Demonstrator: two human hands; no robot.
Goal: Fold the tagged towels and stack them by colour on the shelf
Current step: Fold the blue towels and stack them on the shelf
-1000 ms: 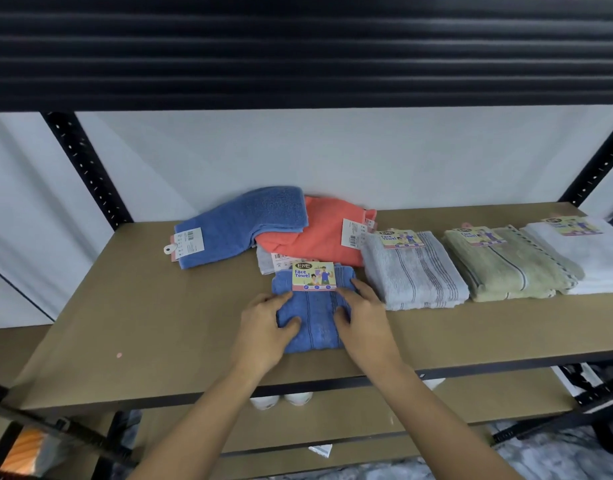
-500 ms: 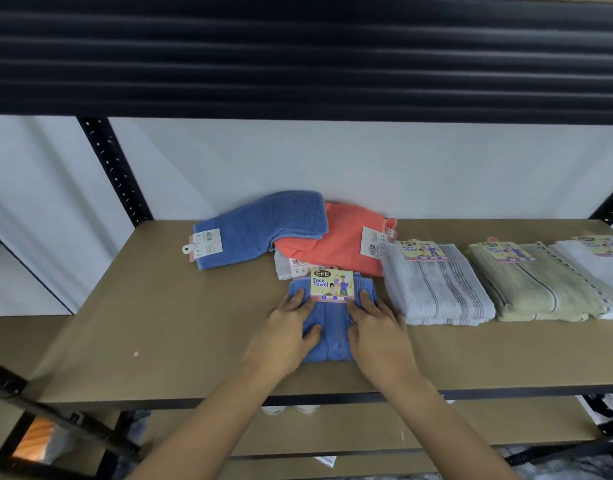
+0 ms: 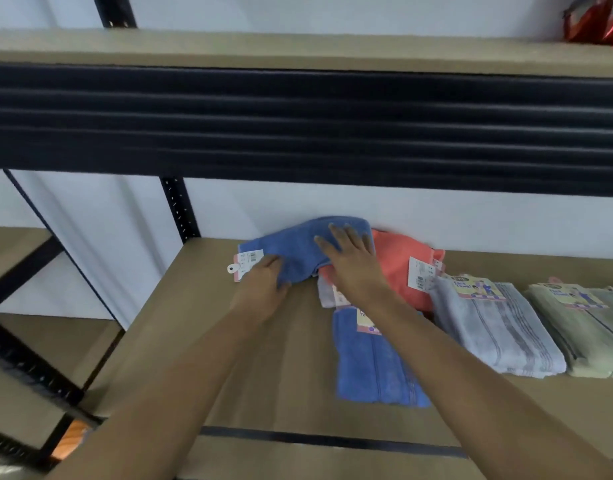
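1. Since the loose blue towel (image 3: 298, 247) is lying crumpled at the back of the shelf (image 3: 194, 341), partly over the coral towel (image 3: 402, 271), both hands are on it.
2. Left hand (image 3: 263, 285) curls its fingers round the near edge by the hang tag (image 3: 249, 261), probably to drag it forward.
3. Right hand (image 3: 353, 261) lies flat on top with fingers spread, gripping nothing. Likely just steadying it.
4. Folded blue towel (image 3: 374, 368) sits out front, so I'd guess this one gets folded and goes on that.
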